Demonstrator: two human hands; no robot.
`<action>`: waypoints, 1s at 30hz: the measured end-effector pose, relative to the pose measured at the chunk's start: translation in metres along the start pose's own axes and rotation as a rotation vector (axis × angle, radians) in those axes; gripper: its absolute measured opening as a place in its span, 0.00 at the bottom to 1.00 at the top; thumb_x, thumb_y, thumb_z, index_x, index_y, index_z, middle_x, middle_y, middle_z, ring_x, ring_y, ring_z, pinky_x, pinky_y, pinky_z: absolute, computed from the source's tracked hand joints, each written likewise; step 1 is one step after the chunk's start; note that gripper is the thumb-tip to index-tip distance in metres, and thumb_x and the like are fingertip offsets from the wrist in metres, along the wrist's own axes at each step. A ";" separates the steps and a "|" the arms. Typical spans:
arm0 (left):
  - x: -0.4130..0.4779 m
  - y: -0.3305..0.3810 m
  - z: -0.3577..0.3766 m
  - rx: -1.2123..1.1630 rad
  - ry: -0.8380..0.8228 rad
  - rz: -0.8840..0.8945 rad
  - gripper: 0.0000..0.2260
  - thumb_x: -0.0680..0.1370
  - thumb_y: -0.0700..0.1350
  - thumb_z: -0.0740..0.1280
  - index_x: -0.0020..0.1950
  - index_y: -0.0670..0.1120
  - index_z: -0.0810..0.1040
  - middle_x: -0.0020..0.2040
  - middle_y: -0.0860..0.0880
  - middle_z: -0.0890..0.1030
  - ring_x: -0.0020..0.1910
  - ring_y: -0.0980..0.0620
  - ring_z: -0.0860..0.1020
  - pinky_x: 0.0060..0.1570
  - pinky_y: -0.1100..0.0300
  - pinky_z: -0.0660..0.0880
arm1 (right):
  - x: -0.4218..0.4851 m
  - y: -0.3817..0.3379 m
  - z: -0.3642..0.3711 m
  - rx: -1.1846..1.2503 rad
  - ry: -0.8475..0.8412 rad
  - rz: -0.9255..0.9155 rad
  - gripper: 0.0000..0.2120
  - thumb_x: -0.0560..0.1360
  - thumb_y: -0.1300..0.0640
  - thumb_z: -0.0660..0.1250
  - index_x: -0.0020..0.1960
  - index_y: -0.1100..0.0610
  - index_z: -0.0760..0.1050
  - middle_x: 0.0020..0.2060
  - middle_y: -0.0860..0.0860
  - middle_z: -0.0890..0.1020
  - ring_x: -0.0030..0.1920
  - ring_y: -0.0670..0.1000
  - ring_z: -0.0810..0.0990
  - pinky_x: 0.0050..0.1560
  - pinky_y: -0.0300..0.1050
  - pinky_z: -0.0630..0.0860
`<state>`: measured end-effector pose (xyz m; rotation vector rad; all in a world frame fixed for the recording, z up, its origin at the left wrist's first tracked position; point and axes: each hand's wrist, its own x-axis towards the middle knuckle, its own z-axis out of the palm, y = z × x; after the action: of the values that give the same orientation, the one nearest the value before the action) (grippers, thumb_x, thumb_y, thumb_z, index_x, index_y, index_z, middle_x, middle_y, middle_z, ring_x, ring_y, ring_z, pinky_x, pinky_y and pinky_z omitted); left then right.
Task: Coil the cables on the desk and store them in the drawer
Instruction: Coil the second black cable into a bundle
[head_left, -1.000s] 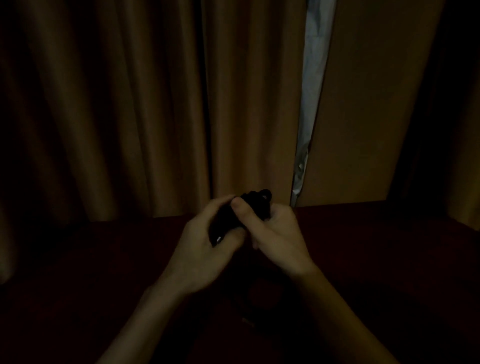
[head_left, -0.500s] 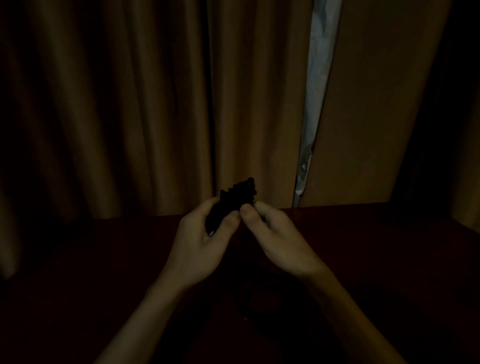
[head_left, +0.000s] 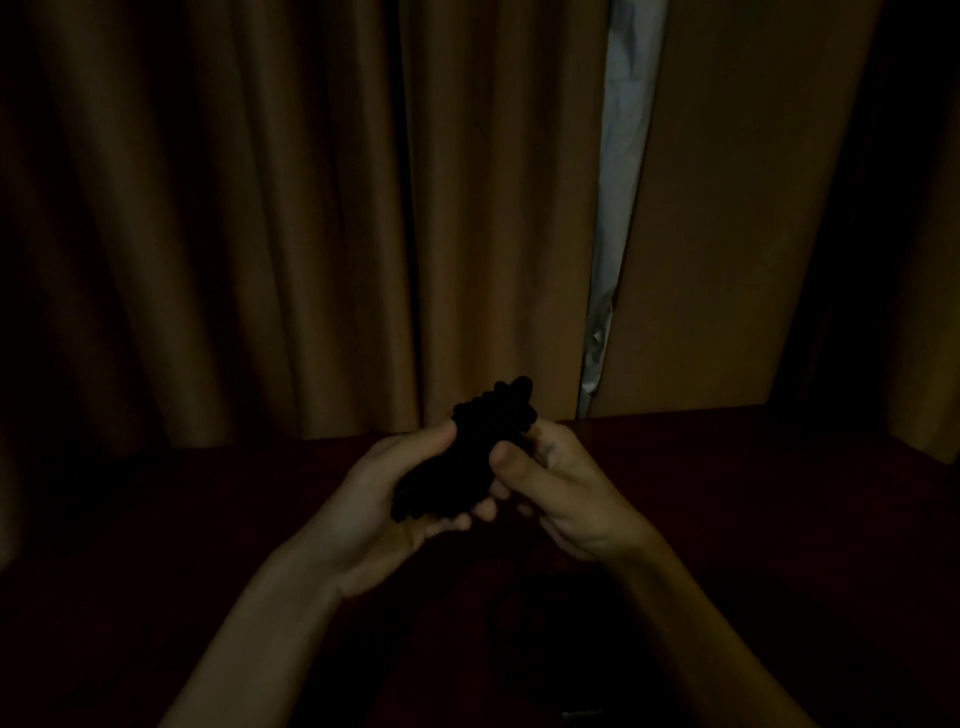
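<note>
Cradling the black cable bundle (head_left: 467, 457) in your left hand (head_left: 379, 499), you have the fingers curled up from underneath and the thumb laid along its far side, so the wound turns are trapped in the palm and cannot spring loose. Your right hand (head_left: 561, 493) comes in from the other side. Its thumb and bent fingers pinch the bundle's right edge, which looks like the grip you would use to tuck or tighten a last turn, though the light is too poor to show a free end. The bundle sits between both hands, raised above the dark red worktop (head_left: 753, 493) and touching nothing else, its top poking out above your fingers against the brown curtains (head_left: 260, 208).

Judging by how compact it is, the coiling of this cable is close to done. Storing it is the step ahead, and no drawer is in view. A faint dark loop seems to lie on the worktop below your wrists; it may be another cable, but I cannot tell. Mind the wrap loosening if either grip eases.
</note>
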<state>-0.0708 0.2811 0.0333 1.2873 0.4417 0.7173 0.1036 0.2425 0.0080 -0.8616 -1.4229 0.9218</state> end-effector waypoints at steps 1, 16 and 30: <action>0.001 0.001 -0.001 0.064 0.036 0.003 0.18 0.79 0.58 0.66 0.52 0.47 0.88 0.47 0.41 0.85 0.41 0.48 0.83 0.37 0.63 0.77 | 0.001 0.001 0.000 0.003 0.022 0.001 0.19 0.76 0.44 0.71 0.57 0.57 0.78 0.35 0.40 0.82 0.35 0.39 0.79 0.33 0.29 0.71; 0.022 -0.047 -0.008 1.041 0.418 0.805 0.23 0.77 0.53 0.68 0.71 0.49 0.75 0.60 0.57 0.80 0.57 0.63 0.79 0.53 0.70 0.76 | 0.006 0.004 -0.002 -0.331 0.225 0.064 0.28 0.72 0.32 0.66 0.48 0.56 0.85 0.47 0.51 0.86 0.49 0.47 0.85 0.49 0.46 0.79; 0.014 -0.019 0.005 -0.033 0.164 0.103 0.17 0.66 0.58 0.73 0.45 0.47 0.88 0.36 0.47 0.81 0.31 0.53 0.76 0.31 0.62 0.71 | 0.000 0.003 -0.005 0.079 -0.132 0.031 0.15 0.78 0.56 0.68 0.62 0.60 0.74 0.36 0.54 0.81 0.32 0.43 0.80 0.32 0.32 0.70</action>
<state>-0.0531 0.2853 0.0178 1.2319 0.4969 0.9182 0.1082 0.2437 0.0048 -0.7776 -1.4792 1.0676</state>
